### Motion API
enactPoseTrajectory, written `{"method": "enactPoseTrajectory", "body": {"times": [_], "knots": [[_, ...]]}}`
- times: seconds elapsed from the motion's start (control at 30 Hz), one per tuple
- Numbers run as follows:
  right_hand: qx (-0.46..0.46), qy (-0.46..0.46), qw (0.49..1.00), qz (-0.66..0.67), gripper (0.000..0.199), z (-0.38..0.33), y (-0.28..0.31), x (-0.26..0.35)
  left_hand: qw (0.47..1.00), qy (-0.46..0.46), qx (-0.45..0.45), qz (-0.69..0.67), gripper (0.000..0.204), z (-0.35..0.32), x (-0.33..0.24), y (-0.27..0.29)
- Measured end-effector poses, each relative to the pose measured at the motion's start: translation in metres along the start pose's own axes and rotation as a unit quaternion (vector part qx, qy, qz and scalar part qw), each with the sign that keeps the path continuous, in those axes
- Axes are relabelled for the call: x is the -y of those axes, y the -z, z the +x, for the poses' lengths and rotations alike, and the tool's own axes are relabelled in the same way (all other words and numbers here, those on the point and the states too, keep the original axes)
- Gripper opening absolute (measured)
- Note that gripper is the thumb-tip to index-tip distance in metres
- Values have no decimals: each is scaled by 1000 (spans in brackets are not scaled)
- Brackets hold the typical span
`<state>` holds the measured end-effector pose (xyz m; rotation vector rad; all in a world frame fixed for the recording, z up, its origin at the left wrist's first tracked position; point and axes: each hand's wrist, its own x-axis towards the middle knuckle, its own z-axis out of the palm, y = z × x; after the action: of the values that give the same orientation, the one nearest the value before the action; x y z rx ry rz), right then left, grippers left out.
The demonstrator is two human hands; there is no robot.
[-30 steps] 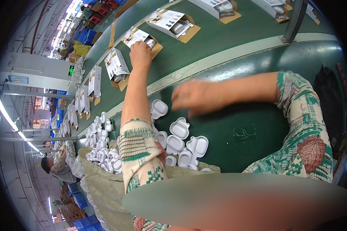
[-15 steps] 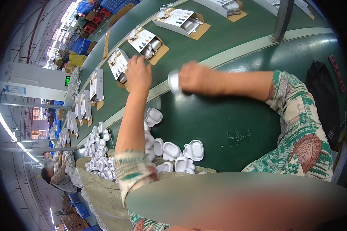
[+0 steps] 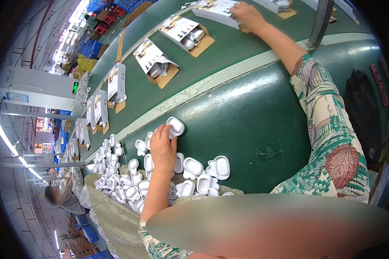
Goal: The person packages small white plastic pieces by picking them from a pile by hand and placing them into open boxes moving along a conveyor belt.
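While a big green counter [image 3: 246,129] fills the middle of the frame, its bottom edge is lost behind a large blurry patch [image 3: 268,224]. Past it, a green belt [image 3: 229,47] bends across the top of the frame, and its right end fades near the dark round rim. At the lower left is a dull green sack [image 3: 112,220], and the blurry patch hides part of it too. A patterned sleeve [image 3: 339,142] covers some of the right arm. On the right side is a black cloth [image 3: 362,112], too dark for me to see its folds well. Far off at the left, another person [image 3: 75,203] looks small and is hard to make out.

Boxes with pictures on them sit in a row on the belt, and some at the top are cut off by the edge. One white box [image 3: 214,11], top middle, is touched by the right hand [image 3: 249,17]. Its fingers are bent and hide the box's end, so I can't tell if they pinch it. The left hand [image 3: 163,149], near the middle, is narrow, with curled fingers. It touches a white dish [image 3: 175,127] and covers its left edge; I can't tell if it grips it. More small dishes [image 3: 218,167] lie around that hand, and many hide each other.
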<state>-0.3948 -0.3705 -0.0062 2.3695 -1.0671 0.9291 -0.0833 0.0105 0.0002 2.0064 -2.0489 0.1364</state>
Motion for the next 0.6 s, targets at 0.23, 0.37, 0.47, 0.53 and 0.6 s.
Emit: {"method": "enactPoseTrajectory", "body": {"times": [0.23, 0.37, 0.47, 0.53, 0.6], "knots": [[-115, 117, 983, 80, 16, -15, 25, 63, 997, -58, -38, 22, 17, 40, -10, -20], [-46, 252, 903, 345, 12, -63, 66, 174, 993, -62, -78, 65, 14, 83, -17, -25], [63, 410, 800, 433, 20, -90, 95, 224, 985, -119, -119, 28, 14, 138, -18, -30], [133, 452, 759, 448, 41, -105, 97, 239, 984, -130, -115, 47, 15, 173, -32, -37], [156, 467, 739, 460, 53, -109, 101, 244, 984, -116, -100, 88, 14, 200, -45, -45]]}}
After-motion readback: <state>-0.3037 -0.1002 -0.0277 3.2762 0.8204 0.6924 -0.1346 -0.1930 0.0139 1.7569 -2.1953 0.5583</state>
